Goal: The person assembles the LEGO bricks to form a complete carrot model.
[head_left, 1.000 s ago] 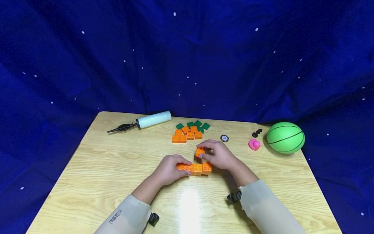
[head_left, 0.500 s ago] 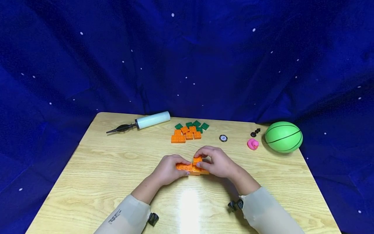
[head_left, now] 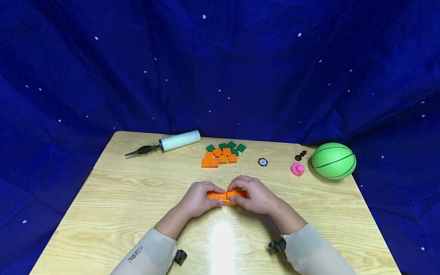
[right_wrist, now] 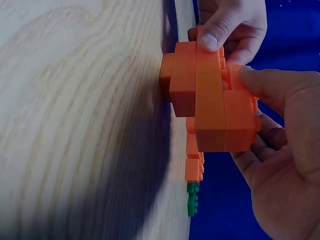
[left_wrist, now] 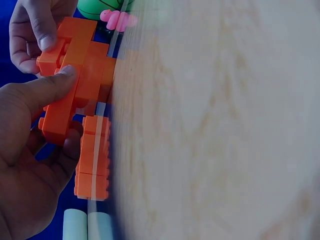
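Note:
A stepped build of orange toy bricks (right_wrist: pixel 209 95), narrower toward the table, stands in front of me. My left hand (head_left: pixel 200 199) grips its left end between thumb and fingers, thumb along the near side. In my right hand (head_left: pixel 255 194) a small orange brick (head_left: pixel 232 194) is pinched between thumb and fingers, over the middle of the build's top row. Studs show in a narrow gap under that brick in the right wrist view. Beside it, another orange brick (right_wrist: pixel 238 122) sits at the right end of the top, partly covered by the right hand in the head view.
Behind the build lie several loose orange bricks (head_left: pixel 222 159) and thin green plates (head_left: pixel 231 145). A hand pump (head_left: pixel 180 141) lies back left. To the right are a round chip (head_left: pixel 262 162), a pink duck (head_left: pixel 297 169), a small black object (head_left: pixel 300 156) and a green ball (head_left: pixel 333 161).
My right hand has come down and toward me, bringing the small orange brick from behind the build onto its top. My left hand has kept its grip in the same place.

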A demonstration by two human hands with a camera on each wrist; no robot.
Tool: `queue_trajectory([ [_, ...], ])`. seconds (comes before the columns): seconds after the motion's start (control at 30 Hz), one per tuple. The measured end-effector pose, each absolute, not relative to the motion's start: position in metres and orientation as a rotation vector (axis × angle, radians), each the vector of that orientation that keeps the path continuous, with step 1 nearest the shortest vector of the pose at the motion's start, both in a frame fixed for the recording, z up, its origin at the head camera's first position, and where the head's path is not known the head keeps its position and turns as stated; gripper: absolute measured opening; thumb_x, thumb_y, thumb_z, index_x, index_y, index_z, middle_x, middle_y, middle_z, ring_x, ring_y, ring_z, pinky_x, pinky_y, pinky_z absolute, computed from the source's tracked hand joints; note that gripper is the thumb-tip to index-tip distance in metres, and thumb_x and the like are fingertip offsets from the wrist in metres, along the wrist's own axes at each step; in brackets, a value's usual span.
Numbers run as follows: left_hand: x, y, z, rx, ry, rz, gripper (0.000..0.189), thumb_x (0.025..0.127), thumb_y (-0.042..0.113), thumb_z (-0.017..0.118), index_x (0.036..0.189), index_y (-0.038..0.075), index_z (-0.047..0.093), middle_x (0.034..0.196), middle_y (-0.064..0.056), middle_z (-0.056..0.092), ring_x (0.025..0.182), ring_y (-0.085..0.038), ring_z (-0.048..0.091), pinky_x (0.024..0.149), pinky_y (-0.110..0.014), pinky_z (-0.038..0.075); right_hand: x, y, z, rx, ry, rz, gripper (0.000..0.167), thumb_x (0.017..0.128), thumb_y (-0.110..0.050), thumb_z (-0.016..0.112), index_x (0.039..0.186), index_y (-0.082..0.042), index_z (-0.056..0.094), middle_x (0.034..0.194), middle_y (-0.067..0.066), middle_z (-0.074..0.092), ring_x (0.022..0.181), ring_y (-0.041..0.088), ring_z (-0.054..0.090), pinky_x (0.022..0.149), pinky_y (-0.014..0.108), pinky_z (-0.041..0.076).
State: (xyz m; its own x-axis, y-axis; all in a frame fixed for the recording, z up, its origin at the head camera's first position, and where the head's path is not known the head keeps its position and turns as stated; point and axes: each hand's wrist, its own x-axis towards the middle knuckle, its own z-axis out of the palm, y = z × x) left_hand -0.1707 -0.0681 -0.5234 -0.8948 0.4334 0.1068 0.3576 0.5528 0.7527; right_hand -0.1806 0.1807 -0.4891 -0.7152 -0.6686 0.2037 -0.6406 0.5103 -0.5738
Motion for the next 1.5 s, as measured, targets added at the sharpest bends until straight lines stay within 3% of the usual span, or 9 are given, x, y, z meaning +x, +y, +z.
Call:
queue_trajectory([
  [1.07, -0.1714, -0.0675, -0.5248, 0.71, 2.714, 1.266, 0.03, 0.084, 0.026, 0.09, 0.113, 0.023, 0.081, 0.104, 0.01, 0.075, 0.1, -0.011, 0.068, 0.092, -0.035, 0.055, -0.1739, 0.1732, -0.484, -0.972, 2.758, -1.012, 0.021, 0.083, -0.012, 0.089, 0.1, -0.018, 0.079, 0.1, -0.009, 0.075, 0.095, 0.009, 0.07, 0.085, 0.032, 0.059],
  [1.5, -0.1706, -0.0672, -0.5245, 0.667, 2.698, 1.269, 0.03, 0.083, 0.027, 0.089, 0.113, 0.025, 0.081, 0.108, 0.009, 0.075, 0.105, -0.014, 0.068, 0.098, -0.038, 0.053, -0.1716, 0.176, -0.4885, -0.915, 2.757, -1.032, 0.021, 0.085, -0.015, 0.088, 0.102, -0.023, 0.078, 0.105, -0.011, 0.074, 0.1, 0.011, 0.068, 0.088, 0.035, 0.057],
])
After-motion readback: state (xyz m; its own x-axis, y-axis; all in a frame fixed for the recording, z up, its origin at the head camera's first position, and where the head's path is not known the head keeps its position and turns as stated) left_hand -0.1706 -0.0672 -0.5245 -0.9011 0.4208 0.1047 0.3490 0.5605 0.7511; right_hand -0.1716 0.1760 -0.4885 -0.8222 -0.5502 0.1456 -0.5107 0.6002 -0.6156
